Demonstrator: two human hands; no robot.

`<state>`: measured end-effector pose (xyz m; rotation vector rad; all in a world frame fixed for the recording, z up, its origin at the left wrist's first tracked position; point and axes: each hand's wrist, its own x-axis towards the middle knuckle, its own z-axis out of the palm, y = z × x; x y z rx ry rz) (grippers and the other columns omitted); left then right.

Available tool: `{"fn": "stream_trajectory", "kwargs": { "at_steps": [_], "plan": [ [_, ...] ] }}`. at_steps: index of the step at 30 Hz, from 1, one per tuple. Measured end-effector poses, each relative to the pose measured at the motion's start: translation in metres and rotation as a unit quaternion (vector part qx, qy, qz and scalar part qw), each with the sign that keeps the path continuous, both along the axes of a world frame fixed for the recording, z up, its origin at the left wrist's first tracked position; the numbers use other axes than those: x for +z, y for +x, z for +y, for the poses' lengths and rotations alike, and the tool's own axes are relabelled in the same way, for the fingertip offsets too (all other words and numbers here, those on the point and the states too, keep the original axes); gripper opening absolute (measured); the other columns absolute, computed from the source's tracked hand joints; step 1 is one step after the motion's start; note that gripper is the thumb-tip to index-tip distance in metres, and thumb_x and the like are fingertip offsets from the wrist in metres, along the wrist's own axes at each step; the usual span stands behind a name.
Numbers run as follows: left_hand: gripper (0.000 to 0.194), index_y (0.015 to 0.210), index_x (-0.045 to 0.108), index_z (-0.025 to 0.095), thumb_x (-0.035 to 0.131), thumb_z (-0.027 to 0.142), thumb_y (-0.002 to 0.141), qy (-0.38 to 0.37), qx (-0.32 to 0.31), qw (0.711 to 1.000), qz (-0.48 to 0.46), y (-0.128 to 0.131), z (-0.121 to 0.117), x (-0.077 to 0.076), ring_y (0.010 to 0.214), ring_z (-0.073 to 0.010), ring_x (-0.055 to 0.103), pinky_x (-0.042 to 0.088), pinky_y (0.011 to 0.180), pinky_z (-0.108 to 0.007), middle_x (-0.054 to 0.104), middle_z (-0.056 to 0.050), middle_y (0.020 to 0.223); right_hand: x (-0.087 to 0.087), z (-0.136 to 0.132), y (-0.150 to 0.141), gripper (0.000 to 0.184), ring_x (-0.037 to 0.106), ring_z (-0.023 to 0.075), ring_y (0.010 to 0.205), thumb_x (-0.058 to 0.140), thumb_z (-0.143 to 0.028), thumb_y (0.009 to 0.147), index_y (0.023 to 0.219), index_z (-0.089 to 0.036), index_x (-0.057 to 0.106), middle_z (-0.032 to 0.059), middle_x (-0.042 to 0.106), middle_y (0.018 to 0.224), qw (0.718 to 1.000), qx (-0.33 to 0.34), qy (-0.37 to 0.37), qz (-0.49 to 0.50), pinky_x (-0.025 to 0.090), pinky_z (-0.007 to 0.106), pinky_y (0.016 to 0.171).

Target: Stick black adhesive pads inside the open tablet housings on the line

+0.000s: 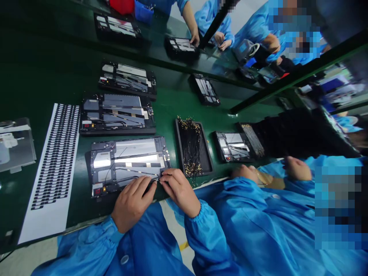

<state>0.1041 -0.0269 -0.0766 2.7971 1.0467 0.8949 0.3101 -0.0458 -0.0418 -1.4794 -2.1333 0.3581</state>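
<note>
The head view showed the left hand [133, 199] and right hand [179, 191] close together at the near edge of an open tablet-like device [136, 147], toward its right end. In each grip, the thumb and fingers were bent and nearly together; whether they pinched a thin part there was too small to tell. The device lay flat on the green desk [168, 107], mostly ahead and left of the grip. Just ahead and right of the grip was a dark tray [204, 153] with a bundle of black cables [191, 147]. Well left of the grip lay a white sheet [43, 226] bearing rows of black labels [59, 149]. Farther ahead lay a second open device [122, 101], and beyond it a third open device [132, 70]. Farthest off, another person's hand [194, 37] touched one more device [180, 44].
</note>
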Motion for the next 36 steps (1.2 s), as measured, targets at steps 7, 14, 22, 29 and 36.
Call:
{"fn": "stream_trajectory", "kwargs": {
  "at_steps": [7,14,22,29,36],
  "plan": [
    [0.029,0.118,0.067,0.018,0.062,0.017,0.090,0.002,-0.005,1.000,0.007,0.001,0.000,-0.001,0.117,-0.0256,0.062,0.049,0.102,-0.040,0.068,-0.011,0.124,0.003,0.003,-0.002,0.011,0.061,0.0215,0.101,0.053,-0.017,0.099,0.104,-0.018,0.063,0.0108,0.064,0.106,1.000,-0.001,0.002,-0.020,0.054,0.038,0.088],
    [0.028,0.119,0.067,0.018,0.058,0.018,0.092,0.001,-0.007,1.000,0.005,-0.001,0.000,0.001,0.117,-0.0253,0.063,0.049,0.102,-0.039,0.069,-0.010,0.124,-0.022,-0.017,-0.011,0.026,0.063,0.0237,0.108,0.052,-0.013,0.098,0.121,-0.017,0.061,0.0116,0.069,0.112,0.992,-0.018,0.111,-0.059,0.057,0.042,0.093],
    [0.033,0.125,0.063,0.018,0.058,0.018,0.092,-0.032,0.000,0.999,-0.018,-0.007,-0.007,0.015,0.121,-0.0243,0.060,0.048,0.104,-0.038,0.067,-0.010,0.127,-0.020,-0.031,-0.018,0.040,0.062,0.0254,0.114,0.057,-0.015,0.094,0.133,-0.022,0.056,0.0120,0.067,0.121,0.993,-0.067,0.089,-0.025,0.056,0.044,0.094],
    [0.061,0.143,0.043,0.004,0.055,0.039,0.093,-0.094,0.339,0.936,0.001,-0.063,-0.014,0.032,0.115,-0.0395,0.059,0.050,0.096,-0.056,0.060,-0.026,0.129,-0.030,0.004,-0.015,0.038,0.055,0.0345,0.115,0.042,-0.036,0.101,0.123,-0.016,0.065,0.0200,0.058,0.127,0.961,-0.275,-0.007,0.005,0.047,0.059,0.096],
    [0.059,0.152,0.032,0.018,0.046,0.036,0.098,-0.090,0.309,0.943,-0.085,-0.081,-0.044,0.017,0.122,-0.0301,0.057,0.050,0.100,-0.048,0.057,-0.016,0.137,-0.035,-0.027,-0.022,0.042,0.066,0.0288,0.102,0.052,-0.057,0.094,0.108,-0.021,0.068,0.0119,0.069,0.110,0.895,-0.306,-0.092,0.311,0.053,0.046,0.094]
  ]
}}
